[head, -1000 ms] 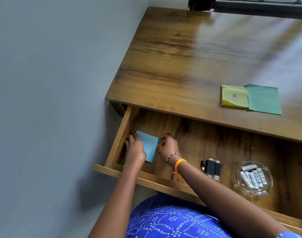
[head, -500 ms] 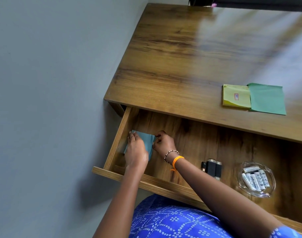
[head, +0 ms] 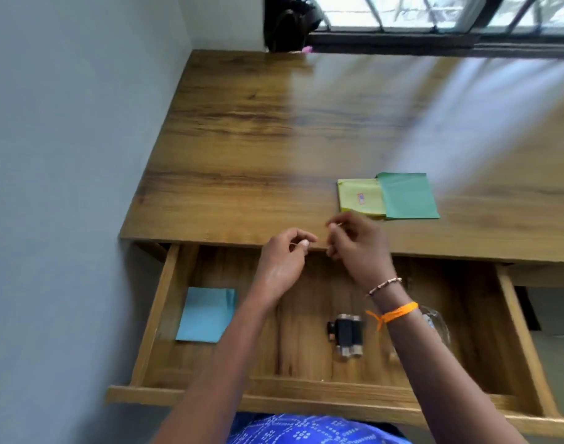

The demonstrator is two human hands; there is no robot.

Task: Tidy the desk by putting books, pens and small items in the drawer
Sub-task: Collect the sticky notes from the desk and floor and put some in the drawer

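Wide wooden desk [head: 242,139] up top, its drawer [head: 152,318] pulled fully open below. Green paper [head: 408,197] and yellow pad [head: 359,197] lie touching on the desk; blue pad [head: 207,314] sits in the drawer's left end. Left hand [head: 282,265] and right hand [head: 359,248] hover at the desk edge, fingers loosely curled, gripping nothing.

Grey wall [head: 66,155]; barred window [head: 434,14]; daylight

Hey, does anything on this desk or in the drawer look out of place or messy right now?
Only the yellow pad and green pad remain on the desk; the green overlaps the yellow slightly askew. Nothing looks spilled or damaged.
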